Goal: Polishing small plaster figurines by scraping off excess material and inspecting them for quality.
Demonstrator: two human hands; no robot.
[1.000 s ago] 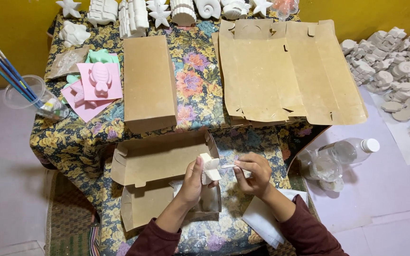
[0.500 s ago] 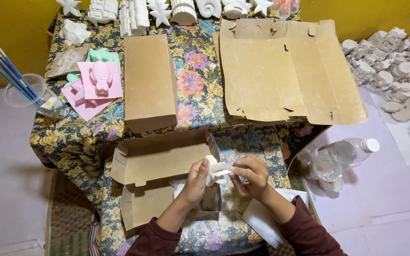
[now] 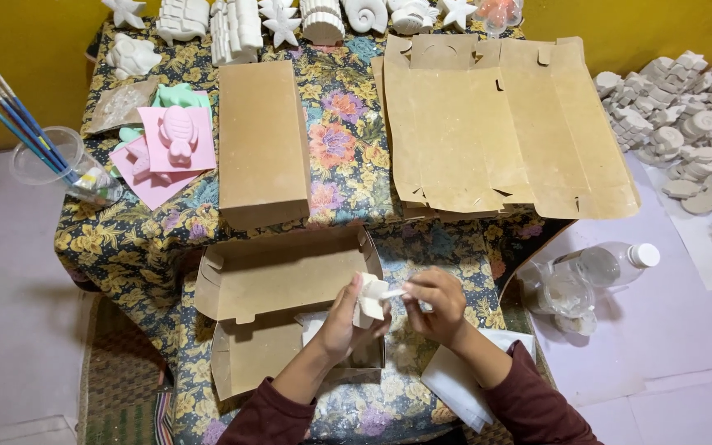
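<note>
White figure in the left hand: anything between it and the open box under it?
Nothing visible. The figure sits in the left hand right above the open box; right hand beside it.

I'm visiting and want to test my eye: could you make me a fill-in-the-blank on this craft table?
1. The left hand holds a small ____ plaster figure.
2. The open brown cardboard box lies under the ____.
3. The paintbrushes stand in a clear plastic ____.

Missing words: white; hands; cup
</note>
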